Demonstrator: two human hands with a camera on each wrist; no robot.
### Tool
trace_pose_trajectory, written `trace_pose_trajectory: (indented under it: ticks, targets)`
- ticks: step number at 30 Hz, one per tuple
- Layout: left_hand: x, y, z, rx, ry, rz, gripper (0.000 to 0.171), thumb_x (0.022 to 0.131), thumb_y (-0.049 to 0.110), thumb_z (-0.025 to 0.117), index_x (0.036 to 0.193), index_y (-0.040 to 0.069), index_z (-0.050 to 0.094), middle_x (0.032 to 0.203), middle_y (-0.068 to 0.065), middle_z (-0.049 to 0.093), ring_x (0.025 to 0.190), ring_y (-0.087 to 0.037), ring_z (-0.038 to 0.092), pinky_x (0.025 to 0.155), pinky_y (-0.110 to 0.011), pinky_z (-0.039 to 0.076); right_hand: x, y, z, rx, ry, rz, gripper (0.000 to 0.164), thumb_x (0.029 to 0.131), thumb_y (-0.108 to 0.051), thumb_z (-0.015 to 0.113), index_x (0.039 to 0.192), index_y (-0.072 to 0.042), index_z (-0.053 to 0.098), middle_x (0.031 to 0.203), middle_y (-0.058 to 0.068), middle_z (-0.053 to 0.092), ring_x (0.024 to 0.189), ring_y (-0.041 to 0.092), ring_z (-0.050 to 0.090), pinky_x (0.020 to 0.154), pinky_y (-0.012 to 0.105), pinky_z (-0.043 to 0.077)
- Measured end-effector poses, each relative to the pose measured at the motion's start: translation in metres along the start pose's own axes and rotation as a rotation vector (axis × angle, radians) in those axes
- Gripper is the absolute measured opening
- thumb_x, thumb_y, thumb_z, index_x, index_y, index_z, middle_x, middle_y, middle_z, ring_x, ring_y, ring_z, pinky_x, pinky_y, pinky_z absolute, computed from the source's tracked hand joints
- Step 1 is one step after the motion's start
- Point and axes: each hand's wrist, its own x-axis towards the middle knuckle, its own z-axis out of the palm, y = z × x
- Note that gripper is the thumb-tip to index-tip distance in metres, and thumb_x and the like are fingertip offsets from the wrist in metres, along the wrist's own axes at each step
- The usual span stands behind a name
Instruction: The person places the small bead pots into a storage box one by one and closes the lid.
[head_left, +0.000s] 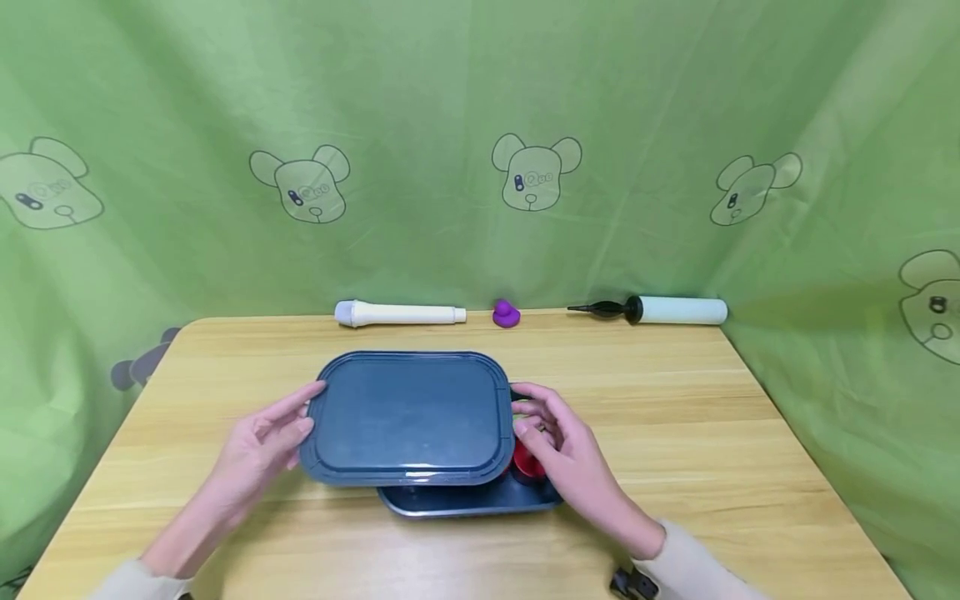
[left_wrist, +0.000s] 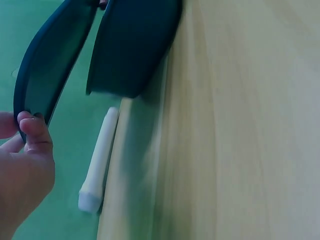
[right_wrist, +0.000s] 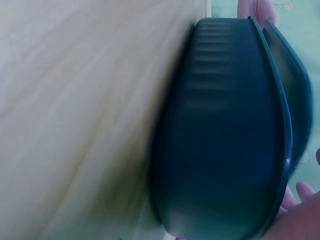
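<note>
My left hand (head_left: 255,450) pinches the left edge of a dark blue rectangular lid (head_left: 408,412), thumb and fingers on either side of it. The lid is raised over a dark blue box (head_left: 472,502) and shifted left of it, hiding most of its inside. A red object (head_left: 528,462) and a bit of something green (head_left: 522,410) show in the box's right end. My right hand (head_left: 562,442) is over that end, its fingers loosely bent beside the lid's right edge. In the right wrist view, the box's ribbed side (right_wrist: 215,100) stands beneath the tilted lid (right_wrist: 292,85).
Along the table's back edge lie a white toy microphone (head_left: 401,314), a small purple duck-like figure (head_left: 506,314) and a light-blue hand pump (head_left: 678,310) with a black nozzle. Green printed cloth (head_left: 427,225) hangs behind and beside the wooden table (head_left: 712,475).
</note>
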Motion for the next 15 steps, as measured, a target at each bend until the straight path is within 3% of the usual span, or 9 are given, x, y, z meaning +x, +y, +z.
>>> trace_pose_trajectory:
  ticks: [6,15]
  targets:
    - [0.007,-0.004,0.018,-0.010,-0.005,-0.019,0.055,0.110,0.003,0.063,0.163,0.008,0.051,0.113,0.001,0.060,0.070,-0.004,0.051,0.060,-0.018,0.047,0.003,-0.003,-0.003,-0.011,0.055,0.007,0.043,0.108,-0.003,0.066,0.150,-0.009,0.063,0.114,0.014,0.066,0.099,0.019,0.063,0.082,0.020,0.054]
    - [0.010,0.000,0.046,-0.086,-0.009,-0.061,0.054,0.108,0.004,0.067,0.160,0.001,0.053,0.111,-0.002,0.064,0.075,-0.005,0.055,0.064,-0.017,0.050,0.003,0.000,-0.024,-0.037,0.121,-0.017,0.048,0.101,0.013,0.058,0.146,-0.003,0.064,0.099,0.013,0.059,0.082,0.013,0.057,0.071,0.020,0.049]
